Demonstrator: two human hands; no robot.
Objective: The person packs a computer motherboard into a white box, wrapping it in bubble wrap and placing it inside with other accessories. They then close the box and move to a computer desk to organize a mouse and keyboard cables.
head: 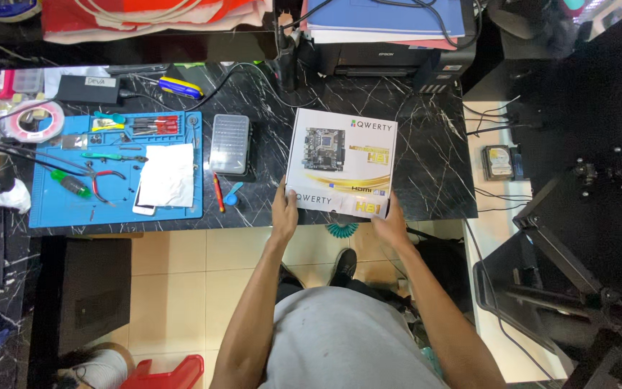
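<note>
- Left hand [283,216], 7 o'clock of box: clasped on near-left corner.
- Right hand [391,225], 5 o'clock: clasped on near-right corner.
- White box [341,162]: flat on black marble desk [433,144], near edge; best kept level, both grips even.
- Clear case [230,142], 9 o'clock; blue mat [116,209] beyond.
- Printer [397,61], 12 o'clock.

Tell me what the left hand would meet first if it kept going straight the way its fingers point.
The left hand already grips the near left corner of the white motherboard box, fingers pointing away from the person. Going straight on, it would slide along that box's left edge; beyond lies bare black marble desk, though depth is hard to judge.
</note>
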